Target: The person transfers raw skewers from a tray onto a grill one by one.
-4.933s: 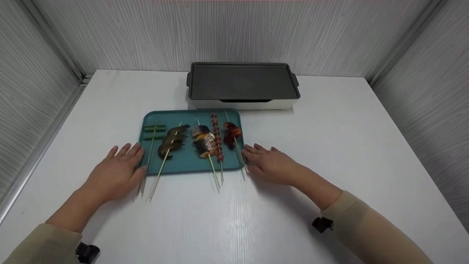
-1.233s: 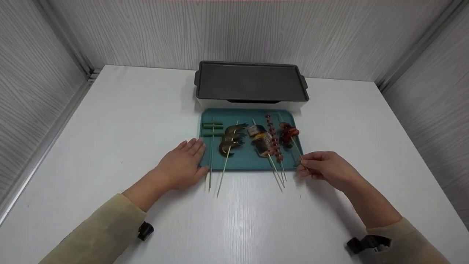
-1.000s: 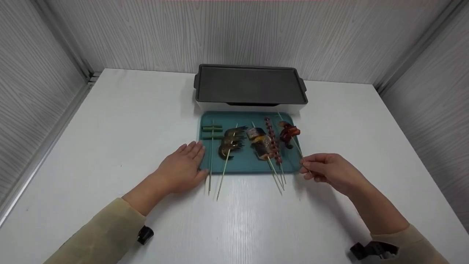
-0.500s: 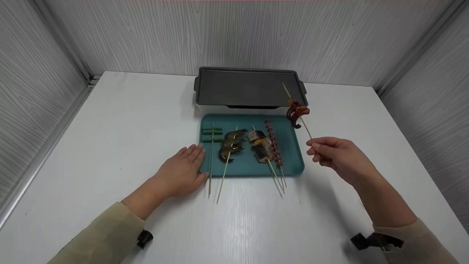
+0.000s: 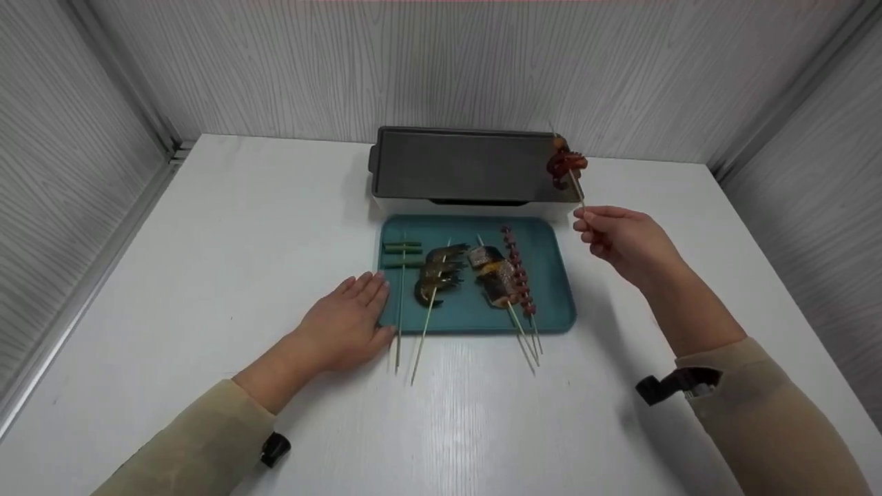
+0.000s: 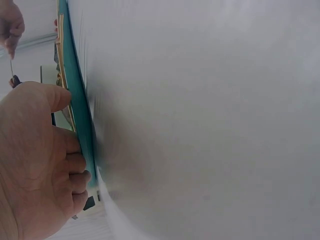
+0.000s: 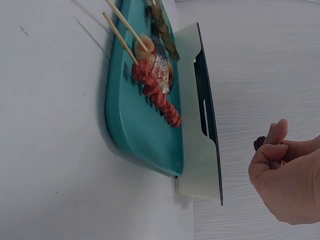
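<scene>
My right hand (image 5: 623, 241) pinches the lower stick of a skewer of glossy red-brown curled pieces (image 5: 566, 165), held up over the right end of a black griddle plate (image 5: 468, 165). In the right wrist view, the fingers mostly hide this skewer. My left hand (image 5: 342, 324) lies with straight fingers at the left rim of a teal tray (image 5: 462, 317); its fingertips touch the tray's side in the left wrist view. On the tray lie a green vegetable skewer (image 5: 404, 263), a shrimp skewer (image 5: 438, 273), a fish skewer (image 5: 495, 284) and a thin red meat skewer (image 5: 519, 272).
The griddle stands on a white base (image 7: 200, 170) behind the tray, near the back wall. Skewer sticks jut past the tray's front edge over the white table (image 5: 455, 427). Grey wood-grain walls (image 5: 799, 172) enclose the sides.
My right hand took hold of the red-brown skewer, lifted it off the tray and moved it back over the griddle's right end. Earlier, the tray shifted right and backward; my left hand stays beside it.
</scene>
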The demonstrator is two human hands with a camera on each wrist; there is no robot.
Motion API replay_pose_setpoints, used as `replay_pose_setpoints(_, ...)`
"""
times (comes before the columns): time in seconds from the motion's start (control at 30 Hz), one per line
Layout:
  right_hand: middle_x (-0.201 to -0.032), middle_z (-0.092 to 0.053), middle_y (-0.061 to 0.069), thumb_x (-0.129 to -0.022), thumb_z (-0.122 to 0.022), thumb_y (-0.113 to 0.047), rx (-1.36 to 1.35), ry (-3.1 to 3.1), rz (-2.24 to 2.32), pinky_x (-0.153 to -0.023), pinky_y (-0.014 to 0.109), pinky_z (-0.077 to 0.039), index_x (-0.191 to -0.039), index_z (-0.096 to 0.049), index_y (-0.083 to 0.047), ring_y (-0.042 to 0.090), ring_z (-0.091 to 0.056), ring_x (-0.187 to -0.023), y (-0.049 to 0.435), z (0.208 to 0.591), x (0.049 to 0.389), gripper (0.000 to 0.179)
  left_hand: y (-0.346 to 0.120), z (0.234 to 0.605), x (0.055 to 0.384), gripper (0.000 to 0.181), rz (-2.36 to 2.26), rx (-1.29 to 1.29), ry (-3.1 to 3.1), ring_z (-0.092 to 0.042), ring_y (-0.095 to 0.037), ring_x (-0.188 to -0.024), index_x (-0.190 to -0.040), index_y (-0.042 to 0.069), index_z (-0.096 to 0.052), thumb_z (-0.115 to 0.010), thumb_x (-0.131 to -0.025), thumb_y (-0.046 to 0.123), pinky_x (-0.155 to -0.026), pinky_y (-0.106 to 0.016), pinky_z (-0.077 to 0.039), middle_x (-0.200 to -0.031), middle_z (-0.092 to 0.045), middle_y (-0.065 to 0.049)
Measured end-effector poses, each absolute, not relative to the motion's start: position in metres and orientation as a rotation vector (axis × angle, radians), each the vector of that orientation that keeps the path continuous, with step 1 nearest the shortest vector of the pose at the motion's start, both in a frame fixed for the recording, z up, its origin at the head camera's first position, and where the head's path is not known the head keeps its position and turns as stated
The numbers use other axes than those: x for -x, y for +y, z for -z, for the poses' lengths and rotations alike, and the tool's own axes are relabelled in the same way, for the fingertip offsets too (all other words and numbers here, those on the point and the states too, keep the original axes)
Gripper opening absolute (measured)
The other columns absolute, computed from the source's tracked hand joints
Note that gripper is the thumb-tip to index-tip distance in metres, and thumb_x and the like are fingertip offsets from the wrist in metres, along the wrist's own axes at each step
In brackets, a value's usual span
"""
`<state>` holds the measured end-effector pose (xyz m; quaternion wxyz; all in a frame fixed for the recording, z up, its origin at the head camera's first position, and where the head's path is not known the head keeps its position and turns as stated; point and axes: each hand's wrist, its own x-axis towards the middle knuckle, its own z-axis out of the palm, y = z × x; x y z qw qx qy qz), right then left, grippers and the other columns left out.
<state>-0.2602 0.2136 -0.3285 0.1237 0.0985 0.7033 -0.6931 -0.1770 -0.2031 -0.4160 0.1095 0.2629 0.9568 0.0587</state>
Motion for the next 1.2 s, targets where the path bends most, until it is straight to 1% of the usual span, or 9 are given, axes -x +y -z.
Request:
replay_pose_setpoints(0.2, -0.098, -0.072, 0.001, -0.111, -0.059, -0.018, -0.329, 2.011, 2.065, -0.07, 0.022, -0.049, -0.131, -0.064, -0.001, 0.011, -0.06, -0.084, 0.209, 0.333, 0.285, 0.027, -0.203, 0.416, 0.176, 0.073, -0.179, -0.764, 2.81, -0.024, -0.043, -0.158, -0.16, -0.014, -0.031, -0.043, -0.112, 0.04, -0.129, -0.055, -0.02, -0.169, -0.026, -0.029)
replay_pose_setpoints(0.4, -0.097, -0.069, 0.001, -0.112, -0.054, -0.017, -0.332, 1.977, 2.059, -0.07, 0.022, -0.046, -0.139, -0.057, 0.002, 0.01, -0.058, -0.084, 0.205, 0.343, 0.301, 0.033, -0.203, 0.416, 0.176, 0.073, -0.182, -0.77, 2.805, -0.023, -0.043, -0.159, -0.16, -0.013, -0.031, -0.042, -0.112, 0.04, -0.129, -0.054, -0.02, -0.169, -0.026, -0.029)
replay_pose_setpoints(0.5, -0.098, -0.068, 0.001, -0.113, -0.053, -0.016, -0.314, 1.945, 2.068, -0.069, 0.022, -0.044, -0.14, -0.055, 0.002, 0.01, -0.056, -0.084, 0.205, 0.347, 0.306, 0.033, -0.203, 0.416, 0.176, 0.073, -0.181, -0.766, 2.797, -0.022, -0.042, -0.159, -0.161, -0.013, -0.029, -0.042, -0.112, 0.041, -0.129, -0.054, -0.018, -0.17, -0.025, -0.028)
replay_pose_setpoints(0.7, -0.098, -0.067, 0.001, -0.113, -0.051, -0.016, -0.307, 1.931, 2.057, -0.069, 0.021, -0.043, -0.142, -0.052, 0.004, 0.01, -0.056, -0.084, 0.205, 0.352, 0.315, 0.034, -0.204, 0.416, 0.176, 0.074, -0.187, -0.762, 2.795, -0.022, -0.042, -0.159, -0.161, -0.012, -0.029, -0.042, -0.112, 0.041, -0.129, -0.054, -0.018, -0.17, -0.024, -0.028)
replay_pose_setpoints(1.0, -0.099, -0.068, 0.001, -0.113, -0.052, -0.017, -0.355, 1.953, 2.044, -0.07, 0.023, -0.045, -0.143, -0.054, 0.002, 0.011, -0.056, -0.085, 0.208, 0.356, 0.32, 0.036, -0.203, 0.417, 0.176, 0.075, -0.189, -0.76, 2.789, -0.021, -0.041, -0.16, -0.162, -0.011, -0.028, -0.042, -0.112, 0.042, -0.13, -0.054, -0.018, -0.171, -0.023, -0.027)
replay_pose_setpoints(1.2, -0.099, -0.066, -0.001, -0.114, -0.048, -0.017, -0.343, 1.951, 2.01, -0.07, 0.022, -0.043, -0.149, -0.048, 0.003, 0.01, -0.055, -0.085, 0.209, 0.359, 0.323, 0.04, -0.202, 0.417, 0.176, 0.075, -0.178, -0.752, 2.781, -0.02, -0.041, -0.16, -0.162, -0.011, -0.027, -0.042, -0.112, 0.042, -0.13, -0.053, -0.017, -0.171, -0.022, -0.027)
